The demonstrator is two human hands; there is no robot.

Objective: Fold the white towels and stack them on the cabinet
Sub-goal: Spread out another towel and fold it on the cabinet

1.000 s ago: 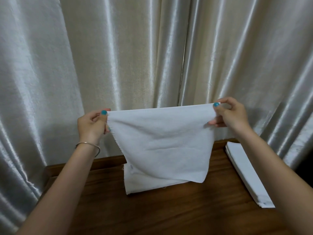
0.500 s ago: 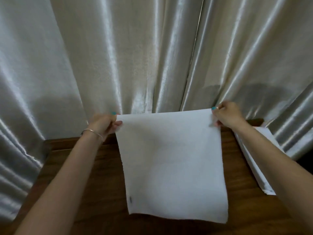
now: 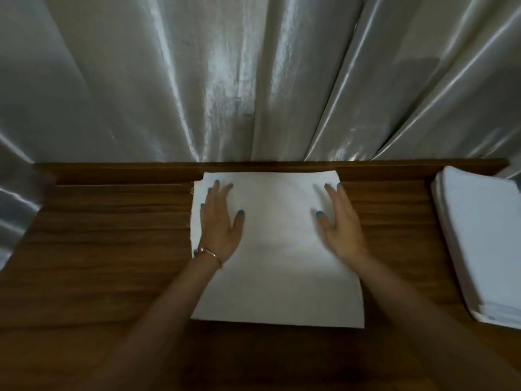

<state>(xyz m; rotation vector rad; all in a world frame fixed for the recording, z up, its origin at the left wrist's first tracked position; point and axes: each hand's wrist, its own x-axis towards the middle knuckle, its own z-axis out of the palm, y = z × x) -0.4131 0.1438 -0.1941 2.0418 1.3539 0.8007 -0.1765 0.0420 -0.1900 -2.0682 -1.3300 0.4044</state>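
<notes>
There is one camera, worn on the person's head. It looks forward and down from above, close over the wooden cabinet top (image 3: 107, 249). It faces the shiny curtain (image 3: 225, 80) hanging just behind the cabinet's far edge.

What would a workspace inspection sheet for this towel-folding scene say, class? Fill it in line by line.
Surface: wooden cabinet top, brown grain.
Job's things: white towel spread flat in the middle; stack of folded towels at the right edge.
Clutter: nothing seen.
Hands: left hand and right hand lie flat on the towel, fingers straight; bracelet on the left wrist.
Cables: nothing seen.
Surroundings: shiny pale curtain behind the cabinet.
</notes>
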